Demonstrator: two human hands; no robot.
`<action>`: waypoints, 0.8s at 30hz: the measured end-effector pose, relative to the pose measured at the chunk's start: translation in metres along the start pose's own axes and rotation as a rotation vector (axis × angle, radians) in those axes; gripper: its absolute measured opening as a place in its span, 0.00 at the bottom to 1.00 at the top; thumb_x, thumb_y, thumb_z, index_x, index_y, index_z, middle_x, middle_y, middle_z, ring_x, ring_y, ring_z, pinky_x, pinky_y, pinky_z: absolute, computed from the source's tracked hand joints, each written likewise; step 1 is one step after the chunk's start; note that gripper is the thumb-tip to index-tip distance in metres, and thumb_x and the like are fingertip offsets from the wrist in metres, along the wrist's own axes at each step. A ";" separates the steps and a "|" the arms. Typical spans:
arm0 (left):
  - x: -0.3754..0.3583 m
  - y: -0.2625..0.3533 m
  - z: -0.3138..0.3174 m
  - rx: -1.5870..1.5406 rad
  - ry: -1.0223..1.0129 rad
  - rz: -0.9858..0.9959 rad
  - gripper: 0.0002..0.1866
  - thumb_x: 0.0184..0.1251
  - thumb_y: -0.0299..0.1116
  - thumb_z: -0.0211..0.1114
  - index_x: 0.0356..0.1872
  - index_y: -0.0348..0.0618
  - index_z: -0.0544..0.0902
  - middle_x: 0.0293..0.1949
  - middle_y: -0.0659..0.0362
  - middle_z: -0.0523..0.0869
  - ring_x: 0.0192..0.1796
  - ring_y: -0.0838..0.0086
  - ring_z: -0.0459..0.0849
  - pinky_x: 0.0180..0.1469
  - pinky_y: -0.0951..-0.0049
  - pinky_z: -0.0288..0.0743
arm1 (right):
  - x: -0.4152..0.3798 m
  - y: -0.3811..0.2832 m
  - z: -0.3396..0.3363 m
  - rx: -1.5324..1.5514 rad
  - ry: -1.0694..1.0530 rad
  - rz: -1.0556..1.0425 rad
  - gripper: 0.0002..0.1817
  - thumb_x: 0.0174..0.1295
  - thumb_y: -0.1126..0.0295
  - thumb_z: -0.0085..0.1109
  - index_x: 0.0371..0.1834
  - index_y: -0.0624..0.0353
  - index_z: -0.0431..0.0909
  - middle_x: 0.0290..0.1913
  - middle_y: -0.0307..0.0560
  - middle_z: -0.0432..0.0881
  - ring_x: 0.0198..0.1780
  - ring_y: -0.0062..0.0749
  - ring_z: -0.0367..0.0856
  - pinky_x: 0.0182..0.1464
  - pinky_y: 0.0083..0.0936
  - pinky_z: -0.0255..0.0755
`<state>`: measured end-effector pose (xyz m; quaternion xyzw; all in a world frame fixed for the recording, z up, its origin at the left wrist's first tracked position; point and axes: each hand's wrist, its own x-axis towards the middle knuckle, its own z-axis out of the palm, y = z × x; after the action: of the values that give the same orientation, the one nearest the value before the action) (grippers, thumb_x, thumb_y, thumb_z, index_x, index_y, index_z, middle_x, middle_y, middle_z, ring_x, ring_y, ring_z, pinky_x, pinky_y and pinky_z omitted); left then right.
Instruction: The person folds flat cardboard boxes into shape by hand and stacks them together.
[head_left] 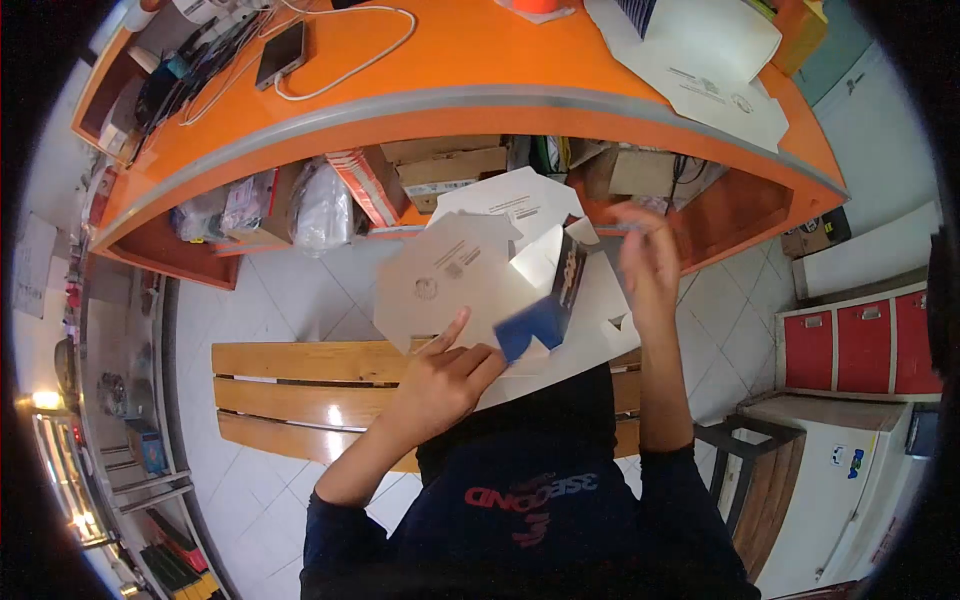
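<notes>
On my lap lies a partly folded cardboard carton (440, 275), its plain inner side pale grey-white with small dark print and its outer side dark blue. A narrow dark panel with light lettering stands up near the middle, and a blue flap (530, 330) points toward me. My left hand (452, 380) is closed on the carton's near edge beside this flap, index finger extended along the pale panel. Over the carton's right side, my right hand (648, 250) is raised with its fingers apart, somewhat blurred and holding nothing that shows.
An orange counter (480, 70) curves ahead, with boxes and plastic-wrapped goods on its shelf. On top are a phone (282, 55) with a white cable and another unfolded carton (700, 85). A wooden bench (300, 398) is beneath me; red drawers (860, 345) stand at right.
</notes>
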<state>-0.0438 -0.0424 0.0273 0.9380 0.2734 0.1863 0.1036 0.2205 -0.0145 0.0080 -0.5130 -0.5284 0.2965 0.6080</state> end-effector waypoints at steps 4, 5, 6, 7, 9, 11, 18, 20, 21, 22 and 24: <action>0.008 -0.004 0.010 -0.107 -0.028 0.066 0.16 0.53 0.25 0.62 0.45 0.43 0.81 0.27 0.60 0.81 0.32 0.63 0.85 0.55 0.62 0.76 | -0.011 -0.052 0.008 -0.266 -0.719 -0.062 0.14 0.61 0.68 0.63 0.48 0.58 0.74 0.43 0.45 0.75 0.51 0.30 0.74 0.51 0.27 0.68; 0.013 -0.005 0.011 -0.167 -0.049 0.082 0.16 0.55 0.26 0.63 0.47 0.43 0.81 0.27 0.59 0.82 0.32 0.62 0.85 0.52 0.64 0.78 | -0.010 -0.053 0.005 -0.288 -0.838 0.026 0.14 0.60 0.70 0.63 0.47 0.59 0.74 0.43 0.45 0.74 0.51 0.30 0.74 0.51 0.27 0.67; 0.016 -0.007 0.013 -0.305 -0.055 -0.011 0.14 0.57 0.27 0.63 0.47 0.42 0.81 0.28 0.58 0.82 0.32 0.64 0.85 0.49 0.66 0.78 | -0.011 -0.044 -0.002 -0.122 -0.750 0.021 0.13 0.60 0.70 0.64 0.45 0.59 0.74 0.43 0.44 0.73 0.51 0.30 0.73 0.52 0.26 0.66; 0.018 -0.010 0.016 -0.443 -0.062 -0.108 0.13 0.60 0.29 0.64 0.46 0.42 0.81 0.28 0.58 0.83 0.32 0.66 0.85 0.46 0.69 0.78 | -0.014 -0.026 -0.011 0.044 -0.661 0.018 0.12 0.60 0.70 0.64 0.43 0.60 0.73 0.43 0.44 0.72 0.50 0.30 0.71 0.53 0.26 0.65; 0.017 -0.023 0.018 -1.020 -0.324 -0.599 0.11 0.66 0.34 0.66 0.42 0.36 0.83 0.32 0.58 0.86 0.35 0.79 0.82 0.43 0.77 0.75 | -0.017 -0.010 -0.018 0.406 -0.526 0.098 0.11 0.59 0.69 0.65 0.36 0.58 0.72 0.42 0.41 0.69 0.47 0.28 0.67 0.55 0.25 0.61; 0.015 -0.036 0.027 -1.184 -0.182 -0.584 0.10 0.66 0.33 0.66 0.40 0.34 0.84 0.33 0.60 0.86 0.36 0.82 0.80 0.44 0.79 0.74 | -0.017 -0.004 -0.020 0.371 -0.549 0.015 0.10 0.59 0.69 0.64 0.36 0.58 0.73 0.42 0.42 0.70 0.48 0.31 0.68 0.54 0.28 0.62; 0.024 -0.028 0.030 -1.217 -0.042 -0.615 0.10 0.67 0.32 0.65 0.40 0.33 0.85 0.36 0.61 0.87 0.39 0.82 0.80 0.44 0.79 0.75 | -0.018 -0.031 0.027 -0.665 -0.125 -0.306 0.08 0.59 0.66 0.62 0.37 0.57 0.77 0.39 0.44 0.75 0.49 0.45 0.69 0.53 0.41 0.61; 0.025 -0.028 0.030 -1.214 -0.016 -0.617 0.10 0.67 0.31 0.64 0.40 0.33 0.85 0.36 0.61 0.87 0.39 0.82 0.80 0.44 0.79 0.75 | -0.017 -0.027 0.029 -0.651 -0.249 -0.361 0.07 0.59 0.65 0.62 0.37 0.54 0.77 0.47 0.45 0.74 0.54 0.46 0.68 0.58 0.44 0.58; 0.024 -0.029 0.033 -1.213 0.000 -0.614 0.10 0.67 0.31 0.64 0.40 0.33 0.85 0.36 0.61 0.87 0.38 0.82 0.80 0.44 0.79 0.75 | -0.017 -0.027 0.027 -0.660 -0.335 -0.414 0.07 0.60 0.65 0.61 0.37 0.54 0.77 0.49 0.45 0.73 0.56 0.46 0.67 0.60 0.45 0.58; 0.022 -0.030 0.034 -1.212 0.012 -0.612 0.09 0.67 0.30 0.64 0.40 0.33 0.85 0.36 0.60 0.87 0.38 0.82 0.80 0.44 0.79 0.75 | -0.017 -0.027 0.026 -0.667 -0.420 -0.465 0.06 0.60 0.66 0.61 0.37 0.53 0.77 0.51 0.46 0.72 0.58 0.47 0.67 0.61 0.47 0.57; 0.023 -0.032 0.032 -1.208 0.002 -0.600 0.09 0.68 0.30 0.63 0.41 0.34 0.85 0.35 0.61 0.86 0.37 0.84 0.79 0.42 0.79 0.75 | -0.020 -0.026 0.025 -0.595 -0.551 -0.388 0.06 0.62 0.68 0.59 0.40 0.53 0.78 0.56 0.46 0.70 0.66 0.49 0.63 0.65 0.50 0.54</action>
<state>-0.0278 -0.0067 -0.0049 0.5986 0.3702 0.2703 0.6569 0.1864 -0.0322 0.0232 -0.4588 -0.8193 0.1379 0.3150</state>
